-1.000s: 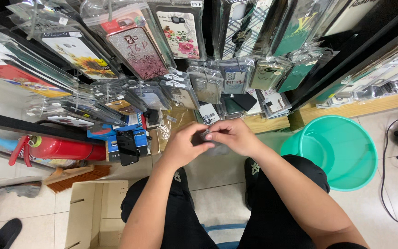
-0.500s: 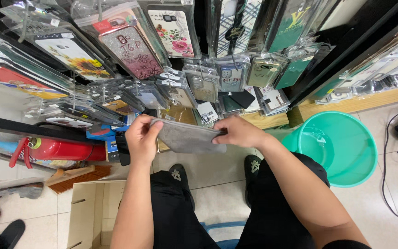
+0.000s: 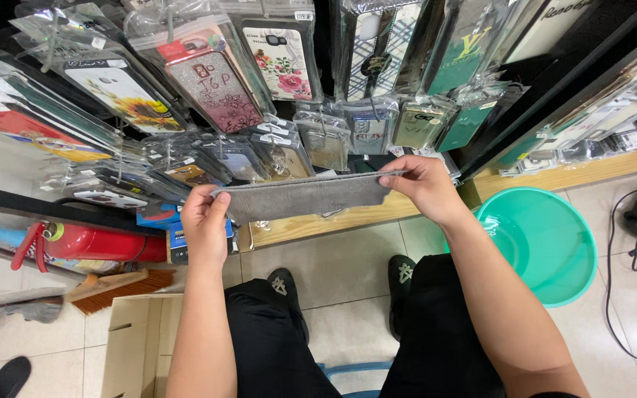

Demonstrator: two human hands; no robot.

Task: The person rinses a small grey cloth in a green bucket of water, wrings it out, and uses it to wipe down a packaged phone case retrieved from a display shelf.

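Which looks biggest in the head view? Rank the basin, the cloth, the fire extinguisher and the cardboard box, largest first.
1. Green basin.
2. Grey cloth, stretched between left hand and right hand; nearer the camera, so unsure.
3. Cardboard box and red fire extinguisher: both partly hidden, too close to rank.

Clear-bagged phone cases (image 3: 208, 88) hang overhead; cardboard box (image 3: 138, 346) bottom-left.

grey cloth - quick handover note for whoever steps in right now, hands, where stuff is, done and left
Left hand: pinching the left end of the grey cloth.
Right hand: pinching its right end.
Cloth is stretched flat between both hands, in front of the hanging phone cases.
Green basin sits on the floor to the right.
Done: cloth opened out.
Left: nothing shows wiped yet.
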